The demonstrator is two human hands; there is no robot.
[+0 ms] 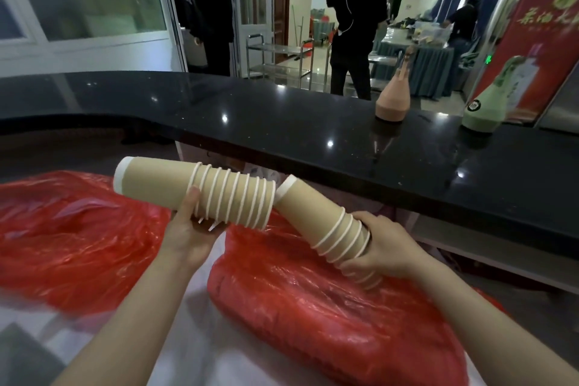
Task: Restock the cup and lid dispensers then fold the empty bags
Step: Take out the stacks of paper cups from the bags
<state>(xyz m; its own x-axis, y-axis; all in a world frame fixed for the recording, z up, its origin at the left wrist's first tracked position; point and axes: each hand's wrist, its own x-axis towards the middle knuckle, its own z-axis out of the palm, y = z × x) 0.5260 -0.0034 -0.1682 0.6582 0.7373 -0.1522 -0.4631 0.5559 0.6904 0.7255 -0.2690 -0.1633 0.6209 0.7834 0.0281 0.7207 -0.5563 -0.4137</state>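
Observation:
I hold two nested stacks of tan paper cups with white rims, both lying sideways above the work surface. My left hand (188,229) grips the left stack (200,188) from below, near its middle. My right hand (385,244) wraps round the wide end of the right stack (316,216), whose narrow end points up and left, close to the open end of the left stack. Under the hands lie two red plastic bags: a flat, crumpled one at the left (72,238) and a fuller one at the right (338,316).
A glossy black counter (282,122) runs across behind the bags, bearing a brown bottle-shaped holder (393,97) and a green one (485,106). Beyond it, people stand by a metal cart (275,53), and a red banner (539,25) stands at the far right.

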